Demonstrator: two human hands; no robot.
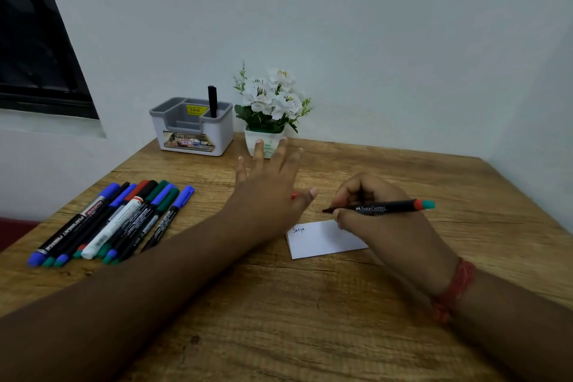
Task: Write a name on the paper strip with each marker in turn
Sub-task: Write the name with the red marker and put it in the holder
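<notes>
A white paper strip [322, 240] lies on the wooden table [310, 319], with one name written at its top left corner. My right hand [381, 226] grips a black marker [384, 207] with a red and teal rear end; its tip points left, just above the strip's far edge. My left hand [269, 183] hovers with fingers spread, left of and beyond the strip. A small red thing [294, 195], probably a cap, shows under its thumb side. Several markers [114, 220] with blue, green, red and black caps lie in a row on the left.
A grey desk organiser [192, 127] with one black pen [212, 101] in it stands at the back against the wall. A small white pot of white flowers [269, 108] stands right of it. A dark window [34, 40] is at the upper left.
</notes>
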